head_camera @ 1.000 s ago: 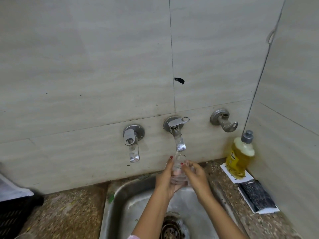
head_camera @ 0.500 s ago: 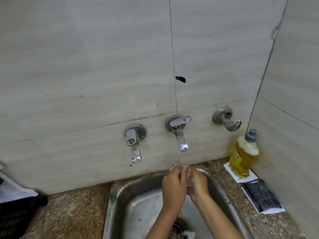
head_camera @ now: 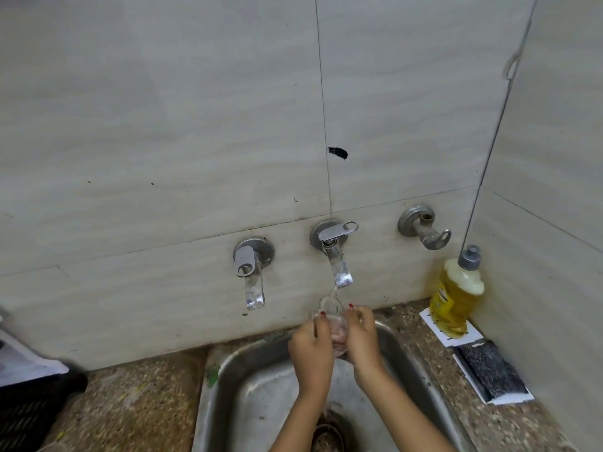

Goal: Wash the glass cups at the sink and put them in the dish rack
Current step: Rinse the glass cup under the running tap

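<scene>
A small clear glass cup [head_camera: 332, 316] is held between both my hands over the steel sink [head_camera: 254, 396], right under the middle tap [head_camera: 337, 256]. A thin stream of water runs from that tap into the cup's rim. My left hand [head_camera: 310, 349] grips the cup's left side, fingers curled round it. My right hand [head_camera: 362, 337] grips the right side, thumb up by the rim. Most of the cup's body is hidden by my fingers.
A second tap [head_camera: 251, 272] stands left of the running one, and an old valve [head_camera: 424, 225] to the right. A yellow dish-soap bottle [head_camera: 456, 295] and a dark scrub pad [head_camera: 489, 373] sit on the right counter. A black crate [head_camera: 29, 409] shows at the left edge.
My hands shifted on the cup under the tap: the left hand, which covered the cup half a second ago, moved aside, and the rim now shows between both hands.
</scene>
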`<action>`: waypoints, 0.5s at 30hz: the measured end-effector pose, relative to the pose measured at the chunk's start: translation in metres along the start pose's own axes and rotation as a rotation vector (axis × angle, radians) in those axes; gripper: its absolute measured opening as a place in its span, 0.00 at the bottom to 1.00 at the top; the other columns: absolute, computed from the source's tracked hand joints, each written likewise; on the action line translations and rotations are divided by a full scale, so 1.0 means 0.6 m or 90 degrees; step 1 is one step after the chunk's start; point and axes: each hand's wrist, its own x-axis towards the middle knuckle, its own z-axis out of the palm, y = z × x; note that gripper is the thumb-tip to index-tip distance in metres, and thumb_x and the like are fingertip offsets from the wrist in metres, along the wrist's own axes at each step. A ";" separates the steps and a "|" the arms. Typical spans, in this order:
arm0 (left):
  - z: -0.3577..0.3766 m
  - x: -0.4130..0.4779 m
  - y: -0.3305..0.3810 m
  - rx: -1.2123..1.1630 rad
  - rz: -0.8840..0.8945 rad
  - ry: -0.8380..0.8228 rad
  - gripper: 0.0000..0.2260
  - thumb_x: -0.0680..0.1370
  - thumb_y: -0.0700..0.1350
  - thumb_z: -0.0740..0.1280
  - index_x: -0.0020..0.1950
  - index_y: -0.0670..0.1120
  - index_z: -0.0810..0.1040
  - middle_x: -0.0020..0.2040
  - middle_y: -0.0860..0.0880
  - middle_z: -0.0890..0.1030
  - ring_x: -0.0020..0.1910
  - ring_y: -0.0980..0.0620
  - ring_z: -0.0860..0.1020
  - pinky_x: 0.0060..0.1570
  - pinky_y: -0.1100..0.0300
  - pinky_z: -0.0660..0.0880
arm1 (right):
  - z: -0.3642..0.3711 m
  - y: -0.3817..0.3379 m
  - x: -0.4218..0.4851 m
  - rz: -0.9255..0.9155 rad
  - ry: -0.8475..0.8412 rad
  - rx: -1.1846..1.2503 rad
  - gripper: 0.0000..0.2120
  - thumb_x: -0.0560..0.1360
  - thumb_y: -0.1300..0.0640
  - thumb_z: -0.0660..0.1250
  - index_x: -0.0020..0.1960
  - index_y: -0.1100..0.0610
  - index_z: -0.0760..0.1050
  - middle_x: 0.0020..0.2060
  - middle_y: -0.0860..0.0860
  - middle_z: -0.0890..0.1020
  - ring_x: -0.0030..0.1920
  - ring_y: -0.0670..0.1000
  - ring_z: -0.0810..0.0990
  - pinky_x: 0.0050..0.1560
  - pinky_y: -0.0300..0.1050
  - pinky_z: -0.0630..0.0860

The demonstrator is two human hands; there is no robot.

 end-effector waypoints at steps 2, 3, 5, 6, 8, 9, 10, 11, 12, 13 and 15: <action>-0.006 -0.004 -0.016 0.121 0.216 -0.013 0.17 0.78 0.47 0.61 0.31 0.42 0.77 0.25 0.49 0.77 0.25 0.59 0.71 0.27 0.71 0.63 | -0.007 -0.012 -0.008 0.201 -0.060 0.157 0.09 0.79 0.56 0.59 0.48 0.60 0.74 0.40 0.60 0.80 0.40 0.58 0.79 0.38 0.49 0.78; -0.009 -0.005 -0.022 0.159 0.275 -0.023 0.16 0.76 0.48 0.60 0.31 0.44 0.76 0.25 0.51 0.76 0.26 0.61 0.70 0.26 0.75 0.61 | -0.012 -0.022 -0.013 0.270 -0.094 0.212 0.11 0.78 0.55 0.59 0.47 0.62 0.76 0.36 0.58 0.81 0.37 0.56 0.79 0.34 0.46 0.78; -0.015 -0.009 -0.025 0.113 0.264 -0.082 0.14 0.76 0.46 0.60 0.33 0.45 0.77 0.27 0.54 0.78 0.30 0.67 0.72 0.30 0.80 0.63 | -0.014 -0.030 -0.015 0.311 -0.110 0.235 0.12 0.78 0.58 0.59 0.43 0.63 0.77 0.32 0.57 0.81 0.34 0.54 0.78 0.31 0.44 0.77; -0.017 -0.008 -0.020 0.025 0.173 -0.118 0.13 0.77 0.43 0.61 0.34 0.45 0.77 0.30 0.53 0.80 0.31 0.67 0.75 0.33 0.79 0.66 | -0.011 -0.024 -0.012 0.285 -0.091 0.216 0.11 0.77 0.61 0.59 0.42 0.63 0.77 0.32 0.58 0.80 0.34 0.55 0.77 0.32 0.44 0.76; -0.019 0.003 -0.004 -0.223 -0.109 -0.190 0.12 0.75 0.33 0.62 0.37 0.45 0.79 0.33 0.50 0.82 0.36 0.59 0.80 0.37 0.68 0.75 | -0.003 -0.008 0.000 0.147 0.010 0.112 0.08 0.76 0.64 0.60 0.44 0.64 0.77 0.35 0.58 0.79 0.37 0.57 0.78 0.38 0.47 0.76; -0.022 0.009 0.003 -0.353 -0.229 -0.250 0.10 0.70 0.31 0.61 0.35 0.43 0.80 0.35 0.46 0.83 0.40 0.51 0.82 0.38 0.63 0.77 | -0.002 -0.004 0.005 0.053 0.061 0.029 0.06 0.76 0.64 0.62 0.44 0.62 0.77 0.36 0.56 0.80 0.39 0.57 0.78 0.41 0.48 0.75; -0.027 0.015 0.008 -0.469 -0.310 -0.293 0.08 0.64 0.34 0.61 0.32 0.40 0.79 0.38 0.42 0.83 0.41 0.45 0.81 0.39 0.59 0.79 | -0.004 -0.002 0.007 -0.044 0.080 -0.035 0.06 0.75 0.63 0.64 0.43 0.57 0.78 0.36 0.53 0.81 0.40 0.56 0.79 0.43 0.47 0.74; -0.036 0.020 0.017 -0.567 -0.372 -0.310 0.07 0.60 0.39 0.60 0.29 0.39 0.77 0.40 0.39 0.82 0.42 0.42 0.80 0.40 0.56 0.79 | -0.007 -0.001 0.010 -0.132 0.067 -0.072 0.07 0.74 0.63 0.66 0.41 0.53 0.77 0.37 0.50 0.81 0.41 0.53 0.80 0.44 0.46 0.74; -0.041 0.028 0.020 -0.602 -0.420 -0.296 0.09 0.61 0.42 0.60 0.29 0.39 0.77 0.41 0.38 0.82 0.42 0.42 0.79 0.40 0.54 0.78 | -0.011 0.000 0.014 -0.209 0.025 -0.084 0.08 0.73 0.63 0.68 0.41 0.50 0.78 0.38 0.49 0.82 0.42 0.51 0.80 0.45 0.44 0.76; -0.043 0.035 0.019 -0.593 -0.472 -0.279 0.11 0.67 0.44 0.59 0.33 0.39 0.78 0.41 0.39 0.81 0.42 0.43 0.78 0.42 0.53 0.75 | -0.016 -0.001 0.017 -0.270 -0.025 -0.093 0.08 0.72 0.62 0.70 0.41 0.48 0.78 0.39 0.49 0.83 0.43 0.49 0.81 0.46 0.41 0.76; -0.038 0.045 0.013 -0.512 -0.527 -0.245 0.13 0.77 0.49 0.60 0.42 0.41 0.79 0.41 0.42 0.82 0.42 0.46 0.79 0.45 0.53 0.73 | -0.019 -0.005 0.021 -0.327 -0.137 -0.108 0.08 0.68 0.59 0.70 0.44 0.47 0.80 0.43 0.49 0.83 0.46 0.46 0.82 0.49 0.36 0.77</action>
